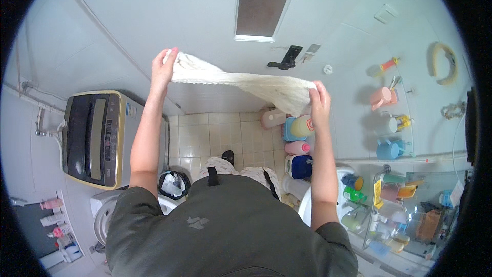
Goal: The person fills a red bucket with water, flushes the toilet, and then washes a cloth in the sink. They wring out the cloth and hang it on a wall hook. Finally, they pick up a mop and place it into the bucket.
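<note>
A white cloth, apparently a small towel (246,79), is stretched between my two raised hands, with a few dark marks on it. My left hand (163,70) grips its left end between thumb and fingers. Its right end is pinched in my right hand (319,102), which is a little lower in the picture. The cloth narrows and twists near the middle, and its right part hangs down in a fold. Beyond the cloth are the pale wall and a black door handle (290,57).
A top-loading washing machine (96,138) stands at left, beside a lined trash bin (174,184). Plastic bottles, one of them pink (296,147), stand on the floor at right, near a white washbasin (305,206). Cups, including a pink one (380,98), are mounted on the right wall.
</note>
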The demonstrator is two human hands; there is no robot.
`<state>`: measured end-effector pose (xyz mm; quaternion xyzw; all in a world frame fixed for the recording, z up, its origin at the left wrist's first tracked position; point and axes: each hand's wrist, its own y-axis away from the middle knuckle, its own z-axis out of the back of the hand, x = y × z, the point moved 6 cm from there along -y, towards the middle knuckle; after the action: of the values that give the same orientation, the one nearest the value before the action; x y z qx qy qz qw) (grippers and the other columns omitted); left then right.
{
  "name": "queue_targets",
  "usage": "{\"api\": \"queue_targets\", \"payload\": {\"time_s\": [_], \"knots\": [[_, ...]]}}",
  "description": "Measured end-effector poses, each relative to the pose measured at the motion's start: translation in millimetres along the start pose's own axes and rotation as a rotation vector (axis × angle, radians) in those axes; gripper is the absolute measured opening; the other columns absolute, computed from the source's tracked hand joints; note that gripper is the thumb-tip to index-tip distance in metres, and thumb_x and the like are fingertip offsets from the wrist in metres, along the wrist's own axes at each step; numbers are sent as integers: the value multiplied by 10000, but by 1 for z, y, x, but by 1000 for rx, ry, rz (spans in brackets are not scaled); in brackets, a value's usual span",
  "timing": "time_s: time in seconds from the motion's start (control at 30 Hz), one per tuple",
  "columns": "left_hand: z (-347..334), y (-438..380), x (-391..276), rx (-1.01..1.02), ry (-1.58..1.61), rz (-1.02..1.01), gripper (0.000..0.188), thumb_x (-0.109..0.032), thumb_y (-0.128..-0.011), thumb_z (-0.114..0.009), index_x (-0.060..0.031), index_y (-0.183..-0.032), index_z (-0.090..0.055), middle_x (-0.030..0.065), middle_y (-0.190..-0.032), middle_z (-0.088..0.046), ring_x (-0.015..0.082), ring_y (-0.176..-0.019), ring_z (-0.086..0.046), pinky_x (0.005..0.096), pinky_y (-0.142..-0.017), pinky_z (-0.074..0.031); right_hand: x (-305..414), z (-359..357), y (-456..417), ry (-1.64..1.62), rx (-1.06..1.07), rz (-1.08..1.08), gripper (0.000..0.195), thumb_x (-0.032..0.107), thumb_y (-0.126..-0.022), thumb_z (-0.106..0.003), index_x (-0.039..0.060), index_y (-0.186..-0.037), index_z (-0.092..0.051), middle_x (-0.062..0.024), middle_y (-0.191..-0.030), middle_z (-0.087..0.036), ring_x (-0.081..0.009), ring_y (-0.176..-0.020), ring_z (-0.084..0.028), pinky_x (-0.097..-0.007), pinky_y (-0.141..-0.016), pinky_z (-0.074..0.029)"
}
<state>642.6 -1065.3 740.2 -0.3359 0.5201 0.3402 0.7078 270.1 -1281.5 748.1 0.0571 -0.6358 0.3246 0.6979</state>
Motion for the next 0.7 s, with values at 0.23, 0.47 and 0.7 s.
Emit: {"api": "queue_targets", "payload": {"time_s": [0.23, 0.47, 0.7], "knots": [[29, -7, -10, -120, -744, -165, 424, -338, -845, -601, -37, -1135, -526, 77, -922, -617, 189, -774, -609, 308, -682, -472, 54, -21, -39, -436, 60, -244, 141, 147, -855, -467, 28, -854, -544, -6, -811, -532, -84, -770, -477, -211, -711, -379], [-196, 81, 2, 642, -200, -398, 592, -259, -735, -691, -128, -1244, -419, 99, -1044, -573, 194, -1099, -502, 358, -912, -395, 73, -51, -57, -320, 274, -347, 177, 189, -864, -509, 40, -947, -558, -25, -917, -565, -114, -856, -533, -252, -760, -426], [-258, 54, -6, 739, 422, -124, 119, -131, -822, -504, -28, -877, -528, -19, -767, -516, 80, -793, -475, 217, -697, -380, 87, 54, -69, -203, 95, -257, 143, 189, -871, -541, 60, -926, -569, 7, -843, -578, -60, -799, -543, -214, -710, -444]]}}
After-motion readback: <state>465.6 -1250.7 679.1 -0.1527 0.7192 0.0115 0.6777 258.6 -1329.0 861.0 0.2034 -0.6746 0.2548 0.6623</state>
